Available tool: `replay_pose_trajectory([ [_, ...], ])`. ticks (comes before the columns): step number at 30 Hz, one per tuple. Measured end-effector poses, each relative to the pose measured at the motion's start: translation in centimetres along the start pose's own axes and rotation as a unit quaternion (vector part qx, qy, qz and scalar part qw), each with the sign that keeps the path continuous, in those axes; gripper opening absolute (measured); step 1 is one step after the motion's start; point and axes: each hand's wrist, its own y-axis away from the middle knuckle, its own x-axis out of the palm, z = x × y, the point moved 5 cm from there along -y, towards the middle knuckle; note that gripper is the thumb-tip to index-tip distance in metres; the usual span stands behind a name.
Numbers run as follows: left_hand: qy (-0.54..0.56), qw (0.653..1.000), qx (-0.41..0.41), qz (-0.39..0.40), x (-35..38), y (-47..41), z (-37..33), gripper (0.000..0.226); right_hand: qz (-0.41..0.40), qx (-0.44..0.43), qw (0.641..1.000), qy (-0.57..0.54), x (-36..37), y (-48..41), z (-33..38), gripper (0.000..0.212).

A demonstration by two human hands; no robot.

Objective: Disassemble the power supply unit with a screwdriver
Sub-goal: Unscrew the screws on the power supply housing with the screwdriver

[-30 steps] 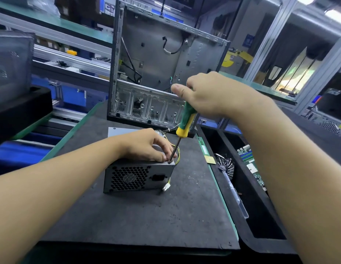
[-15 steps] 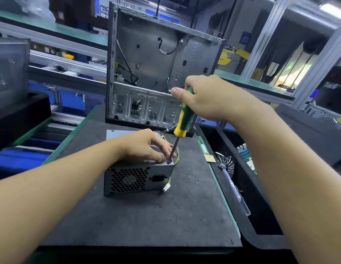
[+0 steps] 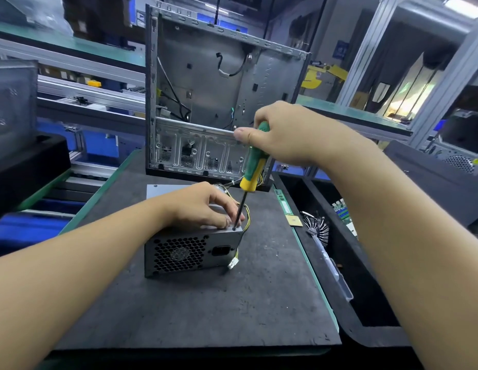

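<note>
Power supply unit (image 3: 189,252), a grey metal box, was set flat on the dark foam mat (image 3: 205,311), near its middle, with the honeycomb fan grille and the mains socket turned toward the viewer. A white connector (image 3: 233,263) on yellow wires (image 3: 247,212) was hung down past its right front corner. The left hand (image 3: 203,206) was laid on the top cover with the fingers bent and the fingertips pressed close beside the tool's tip; whether the shaft was pinched could not be told. The screwdriver (image 3: 252,166), green and yellow in the handle, was held nearly upright, tilted slightly to the right, its tip seated at the top right front corner of the unit. Its handle was grasped from above by the right hand (image 3: 283,134), fingers wrapped round it and thumb extended leftward. To the right, a black bin (image 3: 366,303) with a finned cooler (image 3: 316,227) inside was placed beside the mat. Behind the unit, an opened computer case (image 3: 219,84) was stood upright at the mat's far edge.
</note>
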Motion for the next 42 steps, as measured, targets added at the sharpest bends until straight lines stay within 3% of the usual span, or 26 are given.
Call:
replay_pose_trajectory([
  [3, 0.005, 1.0, 0.001, -0.001, 0.0, 0.0, -0.1, 0.02, 0.048, -0.035, 0.997, -0.057, -0.2, 0.5, 0.5, 0.018],
  [5, 0.011, 1.0, -0.004, 0.001, 0.1, 0.0, -0.2, 0.022, 0.067, -0.03, 0.994, -0.079, -0.5, 0.9, 0.7, 0.015],
  [8, 0.012, 1.0, -0.011, -0.003, 0.0, 0.1, -0.3, 0.027, 0.061, -0.004, 0.995, -0.077, -0.2, 0.7, 0.8, 0.022],
  [13, 0.0, 1.0, -0.015, -0.005, 0.0, 0.2, -0.4, 0.026, -0.003, 0.022, 0.999, 0.033, 0.3, -0.2, 0.6, 0.051],
  [18, -0.018, 1.0, -0.006, -0.001, 0.0, 0.2, -0.5, 0.025, 0.048, -0.055, 0.994, -0.076, -0.2, 0.5, 1.0, 0.014],
  [21, -0.017, 1.0, -0.008, -0.004, 0.0, 0.1, -0.3, 0.021, 0.038, -0.019, 0.994, -0.105, 0.1, 0.4, 0.5, 0.021],
  [26, -0.026, 1.0, -0.002, -0.004, 0.0, 0.1, -0.3, 0.028, -0.01, 0.026, 1.0, -0.01, 0.7, -0.4, -0.1, 0.046],
  [29, -0.02, 1.0, 0.001, -0.005, 0.0, 0.0, -0.1, 0.029, -0.003, -0.007, 1.0, -0.018, 0.4, -0.4, 0.3, 0.033],
  [33, -0.024, 1.0, 0.007, -0.004, -0.1, 0.0, -0.1, 0.024, 0.049, -0.042, 0.991, -0.116, 0.1, 0.2, 0.9, 0.011],
  [38, -0.008, 1.0, 0.009, -0.006, -0.1, 0.0, -0.2, 0.031, 0.042, -0.016, 0.993, -0.112, 0.2, 0.0, 1.1, 0.015],
  [42, -0.025, 1.0, 0.012, -0.009, -0.1, 0.0, -0.2, 0.032, 0.011, 0.006, 1.0, 0.014, 0.0, -0.6, 0.8, 0.053],
])
